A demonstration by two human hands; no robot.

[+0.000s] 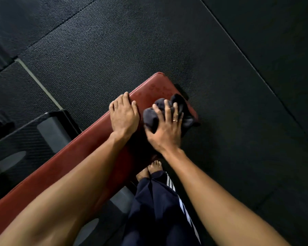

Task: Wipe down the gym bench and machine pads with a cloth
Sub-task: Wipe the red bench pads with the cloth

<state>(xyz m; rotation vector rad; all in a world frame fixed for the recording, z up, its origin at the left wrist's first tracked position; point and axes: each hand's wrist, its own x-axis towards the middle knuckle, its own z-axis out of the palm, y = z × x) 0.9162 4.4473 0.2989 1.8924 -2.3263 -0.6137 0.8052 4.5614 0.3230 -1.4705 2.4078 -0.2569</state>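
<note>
The left hand (124, 118) is lying flat on the red bench (149, 89), fingers (126, 99) nearly straight and close together at its far edge. The right hand (167, 132) is gripping a bunched dark cloth (150, 118) near the bench's end, fingers (167, 110) spread and curling over it. The left forearm is hiding part of the bench

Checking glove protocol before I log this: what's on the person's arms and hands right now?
The left forearm and right forearm are bare, no sleeves in view. Neither the left hand nor the right hand is gloved, and no watch or wristband shows. The only item is a thin gold-coloured ring on a right-hand finger.
</note>
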